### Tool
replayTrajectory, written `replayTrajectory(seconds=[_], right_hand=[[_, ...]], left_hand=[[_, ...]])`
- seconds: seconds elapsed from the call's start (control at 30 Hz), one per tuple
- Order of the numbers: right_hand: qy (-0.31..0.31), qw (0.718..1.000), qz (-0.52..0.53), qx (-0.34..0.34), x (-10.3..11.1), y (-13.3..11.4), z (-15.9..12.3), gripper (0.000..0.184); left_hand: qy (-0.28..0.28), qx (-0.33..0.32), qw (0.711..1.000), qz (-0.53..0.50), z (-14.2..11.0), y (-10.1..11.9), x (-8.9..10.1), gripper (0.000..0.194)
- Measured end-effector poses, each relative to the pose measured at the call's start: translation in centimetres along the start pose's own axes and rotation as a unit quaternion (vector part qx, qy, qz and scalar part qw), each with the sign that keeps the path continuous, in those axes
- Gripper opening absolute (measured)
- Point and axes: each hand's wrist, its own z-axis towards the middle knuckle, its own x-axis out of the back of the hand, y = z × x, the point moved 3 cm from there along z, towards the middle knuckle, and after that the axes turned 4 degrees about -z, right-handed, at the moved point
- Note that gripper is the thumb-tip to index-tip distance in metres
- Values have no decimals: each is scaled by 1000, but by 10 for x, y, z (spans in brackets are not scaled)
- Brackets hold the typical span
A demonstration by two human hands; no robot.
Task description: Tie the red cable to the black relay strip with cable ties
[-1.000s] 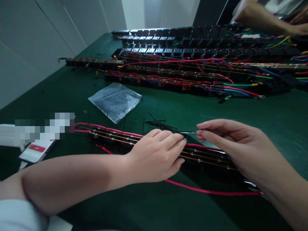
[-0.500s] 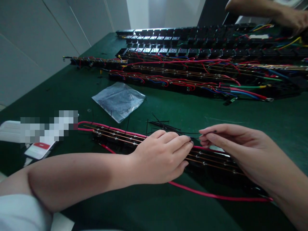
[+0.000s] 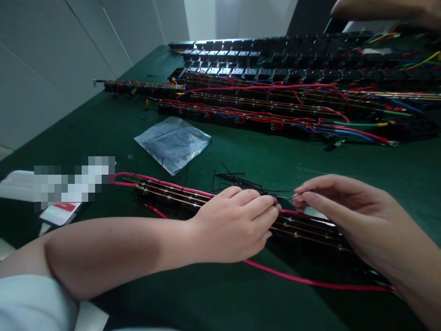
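My left hand [image 3: 237, 225] lies across a black socket strip [image 3: 303, 230] with bare copper rods along its top, its fingers closed over the strip and the red wire [image 3: 182, 187] on the far edge. Small black ties ring that wire at intervals. My right hand [image 3: 344, 207] pinches the end of a thin black cable tie [image 3: 284, 191] between thumb and forefinger, just right of my left fingertips. The tie's other end is hidden by my left hand. Behind the strip lies a loose pile of black cable ties [image 3: 230, 177].
A clear plastic bag [image 3: 174, 143] rests beyond the strip. Several wired socket strips [image 3: 255, 110] span the back of the green table [image 3: 113, 124]. A red cable [image 3: 303, 281] runs along the near side. Another person's arm [image 3: 382, 9] reaches in at upper right.
My right hand has drawn slightly to the right with the cable tie. My left hand keeps its place on the strip. The other person's hand has moved up, and the view has shifted a little.
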Motion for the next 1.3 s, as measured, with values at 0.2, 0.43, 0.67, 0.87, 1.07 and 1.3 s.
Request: replayTrajectory(seconds=[0.2, 0.43, 0.67, 0.87, 1.07, 1.3], right_hand=[[10, 1000, -9, 6, 1, -1, 2, 28], [24, 999, 23, -13, 1, 3, 4, 24], [58, 997, 47, -35, 1, 4, 6, 32], [35, 999, 30, -18, -1, 5, 7, 31], [21, 999, 24, 7, 0, 4, 5, 20], [9, 999, 36, 23, 0, 4, 5, 16]], left_hand=[[-8, 1, 1000, -6, 0, 0, 0, 38], [-20, 5, 1000, -13, 0, -1, 1, 40], [-20, 4, 1000, -10, 0, -1, -2, 40], [-9, 11, 1000, -1, 0, 0, -3, 39], [-23, 8, 1000, -1, 0, 1, -2, 39], [-14, 14, 1000, 5, -1, 2, -2, 37]])
